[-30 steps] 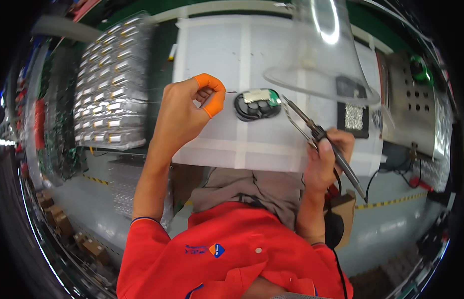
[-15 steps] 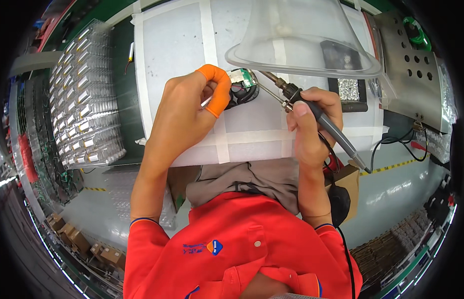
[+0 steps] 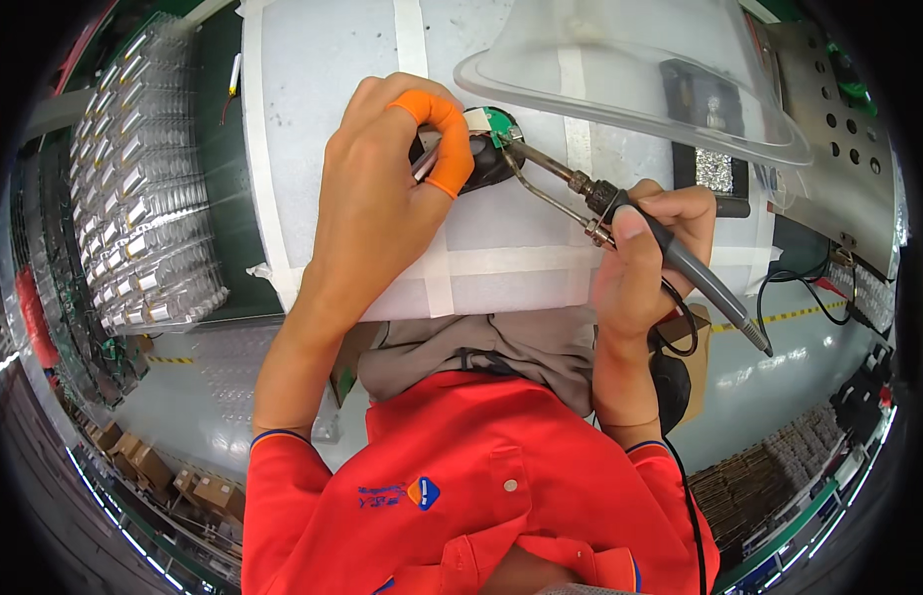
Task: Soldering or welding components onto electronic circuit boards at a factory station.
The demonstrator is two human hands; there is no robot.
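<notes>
My left hand (image 3: pixel 377 188) is closed, with orange finger cots (image 3: pixel 450 178) on its thumb and forefinger. Its fingertips press at the left side of a dark rounded casing (image 3: pixel 491 174) that carries a small green circuit board (image 3: pixel 499 123). A slim silvery piece (image 3: pixel 426 165) shows inside the curl of the fingers; its kind is unclear. In my right hand (image 3: pixel 645 253) is a soldering iron (image 3: pixel 694 270) with a grey handle and a thin metal solder-feed tube (image 3: pixel 551 196) alongside. The tip and the tube's end meet at the board's right edge.
A clear plastic hood (image 3: pixel 640 84) overhangs the white taped mat (image 3: pixel 333 89). Beneath it sits a dark tray of silvery bits (image 3: pixel 714 174). Stacked clear trays (image 3: pixel 149 188) stand left, beside a loose wired battery cell (image 3: pixel 233 77). A perforated metal box (image 3: pixel 828 139) is at right.
The casing and my left hand have shifted away from me. The soldering iron's handle has moved right, and its tip now reaches the board's right edge. The whole view has shifted slightly.
</notes>
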